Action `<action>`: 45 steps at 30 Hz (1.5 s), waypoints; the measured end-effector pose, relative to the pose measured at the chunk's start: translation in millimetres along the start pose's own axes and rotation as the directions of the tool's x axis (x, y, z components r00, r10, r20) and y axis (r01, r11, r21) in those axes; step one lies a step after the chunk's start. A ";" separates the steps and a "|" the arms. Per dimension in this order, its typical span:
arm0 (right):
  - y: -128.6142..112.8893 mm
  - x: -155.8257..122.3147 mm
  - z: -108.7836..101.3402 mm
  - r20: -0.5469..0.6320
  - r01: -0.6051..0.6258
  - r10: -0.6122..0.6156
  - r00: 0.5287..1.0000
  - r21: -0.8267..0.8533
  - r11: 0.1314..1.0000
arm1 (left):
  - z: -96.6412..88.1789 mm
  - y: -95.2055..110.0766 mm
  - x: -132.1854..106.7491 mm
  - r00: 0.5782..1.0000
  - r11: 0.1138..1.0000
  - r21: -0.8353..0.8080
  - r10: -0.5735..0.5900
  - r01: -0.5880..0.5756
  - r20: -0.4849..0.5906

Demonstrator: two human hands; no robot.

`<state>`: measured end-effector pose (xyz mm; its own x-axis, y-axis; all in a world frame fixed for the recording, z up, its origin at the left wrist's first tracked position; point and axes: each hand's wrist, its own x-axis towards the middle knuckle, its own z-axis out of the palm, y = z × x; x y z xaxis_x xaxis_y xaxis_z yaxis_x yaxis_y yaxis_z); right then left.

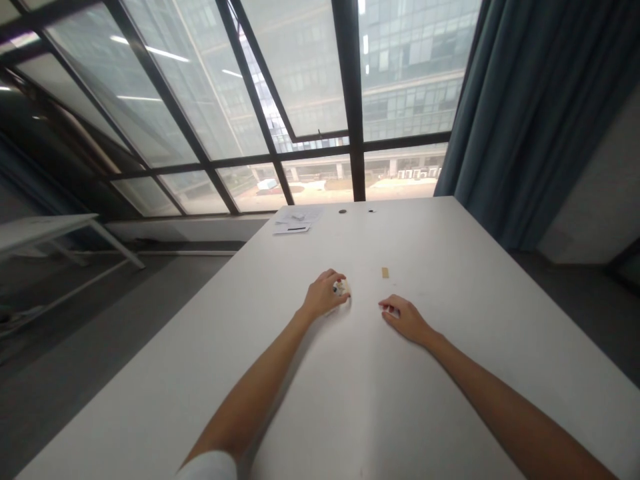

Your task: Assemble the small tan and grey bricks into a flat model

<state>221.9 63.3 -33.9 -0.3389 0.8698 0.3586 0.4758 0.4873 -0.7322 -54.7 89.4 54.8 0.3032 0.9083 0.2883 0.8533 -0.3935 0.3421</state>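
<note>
My left hand (324, 294) rests on the white table (450, 373) with its fingers curled round a small pale object (342, 288) that shows a dark and reddish spot; I cannot make out what it is. My right hand (406, 318) lies palm down a short way to the right, fingers loosely bent toward the left, something small and white perhaps under the fingertips. A small tan strip (385, 272) lies on the table just beyond and between the two hands.
At the table's far edge lie sheets of paper (296, 221) and two small dark round things (343, 211). Large windows stand behind, a blue-grey curtain (525, 113) hangs at the right, and another white table (45, 230) is at the left.
</note>
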 end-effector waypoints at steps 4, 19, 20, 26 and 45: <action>-3.0 2.1 -4.1 -0.153 0.029 -0.027 0.988 0.009 1.000 | 22.7 44.0 6.3 0.991 0.991 -0.054 0.126 -0.124 0.032; 6.6 3.4 -13.7 -0.216 0.124 -0.131 0.968 -0.046 0.991 | 96.6 65.6 6.1 0.983 0.940 -0.288 0.170 -0.185 -0.075; 6.2 3.3 -13.9 -0.206 0.127 -0.134 0.969 -0.046 0.991 | 97.6 63.5 6.1 0.982 0.933 -0.306 0.174 -0.190 -0.079; 7.0 2.5 -15.0 -0.181 0.127 -0.135 0.974 -0.056 0.990 | 102.4 54.5 7.6 0.976 0.885 -0.412 0.208 -0.218 -0.071; 2.8 1.9 -16.9 -0.178 0.135 -0.140 0.974 -0.041 0.990 | 106.8 45.9 11.3 0.954 0.837 -0.466 0.293 -0.288 -0.062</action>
<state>236.3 67.5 -25.5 -0.2523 0.7928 0.5548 0.4583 0.6028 -0.6531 33.2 96.7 -21.8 0.5131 0.7423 0.4310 0.4292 -0.6567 0.6201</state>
